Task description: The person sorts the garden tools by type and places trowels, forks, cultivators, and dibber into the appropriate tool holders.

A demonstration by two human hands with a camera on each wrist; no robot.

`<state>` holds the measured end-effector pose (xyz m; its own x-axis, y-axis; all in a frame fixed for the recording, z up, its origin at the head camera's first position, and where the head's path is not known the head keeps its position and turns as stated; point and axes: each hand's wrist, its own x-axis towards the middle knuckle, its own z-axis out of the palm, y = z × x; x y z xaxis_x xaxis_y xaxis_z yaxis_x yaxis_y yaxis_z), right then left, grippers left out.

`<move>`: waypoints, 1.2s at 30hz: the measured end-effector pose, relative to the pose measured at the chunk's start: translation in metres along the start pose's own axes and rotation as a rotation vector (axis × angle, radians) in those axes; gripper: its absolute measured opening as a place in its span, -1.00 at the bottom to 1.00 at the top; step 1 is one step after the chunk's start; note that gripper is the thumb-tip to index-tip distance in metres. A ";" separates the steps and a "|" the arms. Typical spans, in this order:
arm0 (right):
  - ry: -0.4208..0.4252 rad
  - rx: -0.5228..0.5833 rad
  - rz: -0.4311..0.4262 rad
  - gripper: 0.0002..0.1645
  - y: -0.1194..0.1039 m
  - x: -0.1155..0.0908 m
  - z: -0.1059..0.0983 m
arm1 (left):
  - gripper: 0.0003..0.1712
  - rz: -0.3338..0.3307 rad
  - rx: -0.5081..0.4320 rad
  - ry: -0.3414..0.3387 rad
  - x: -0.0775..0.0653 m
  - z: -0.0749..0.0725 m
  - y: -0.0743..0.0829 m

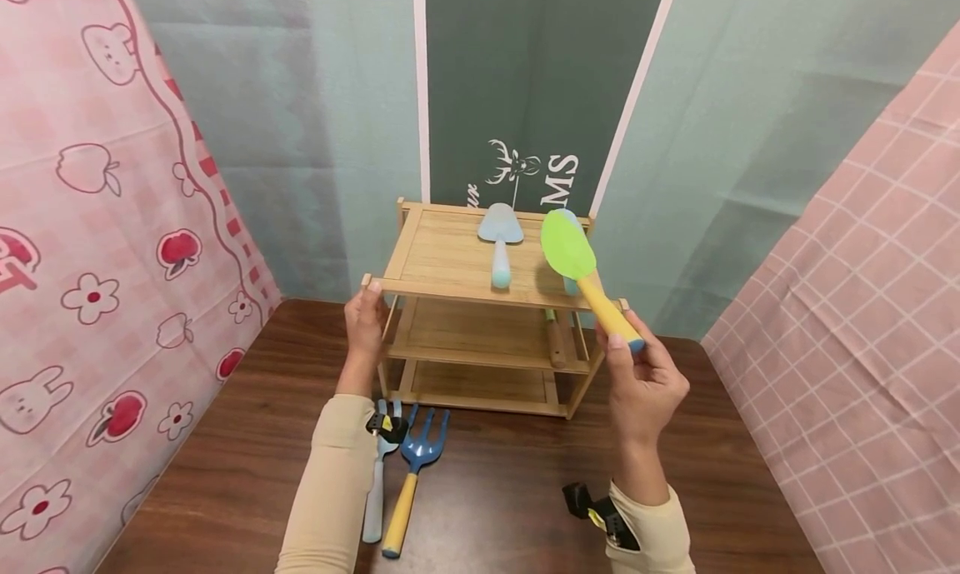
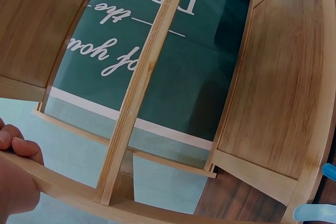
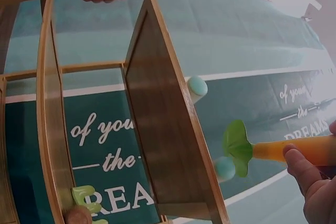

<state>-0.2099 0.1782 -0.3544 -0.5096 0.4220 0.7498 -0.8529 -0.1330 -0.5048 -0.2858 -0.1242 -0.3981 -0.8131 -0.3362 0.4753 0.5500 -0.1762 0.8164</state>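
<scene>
1. I've got my right grip point(image 1: 645, 386) clamped on the green trowel point(image 1: 581, 266), pinching its yellow handle near the blue end.
2. That trowel's held up by the right end of the rack point(image 1: 442, 253), blade tilted toward the back from my head view.
3. My left grip point(image 1: 363, 324) is wrapped round the rack's front left corner.
4. Top shelf: pale trowel point(image 1: 500, 239) around the middle, plus a blue tool point(image 1: 572, 287) on the right, mostly hidden, so I can't tell what kind.
5. Middle shelf: wooden-handled tool point(image 1: 556, 341), right end.
6. Tabletop point(image 1: 495, 507): blue fork point(image 1: 422, 449) and pale fork point(image 1: 375, 491) lying side by side in front of the rack, near my left sleeve point(image 1: 333, 474).
</scene>
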 end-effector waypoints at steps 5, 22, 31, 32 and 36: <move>-0.006 0.008 -0.004 -0.63 0.004 0.001 0.009 | -0.58 -0.006 0.004 0.011 0.004 -0.005 -0.013; -0.125 -0.202 0.022 -0.66 0.019 0.000 0.037 | -0.56 0.011 0.008 0.008 0.005 -0.008 -0.023; -0.168 -0.259 0.056 -0.66 0.023 0.004 0.051 | -0.52 0.022 0.025 0.040 0.003 -0.006 -0.023; -0.172 -0.258 0.062 -0.66 0.023 0.004 0.053 | -0.51 0.026 0.023 0.040 0.003 -0.006 -0.023; -0.191 -0.261 0.087 -0.65 0.023 0.006 0.062 | -0.51 0.025 0.016 0.035 0.003 -0.006 -0.023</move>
<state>-0.2394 0.1219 -0.3354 -0.6126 0.2399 0.7531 -0.7599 0.0834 -0.6446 -0.2997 -0.1270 -0.4169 -0.7921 -0.3723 0.4837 0.5663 -0.1524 0.8100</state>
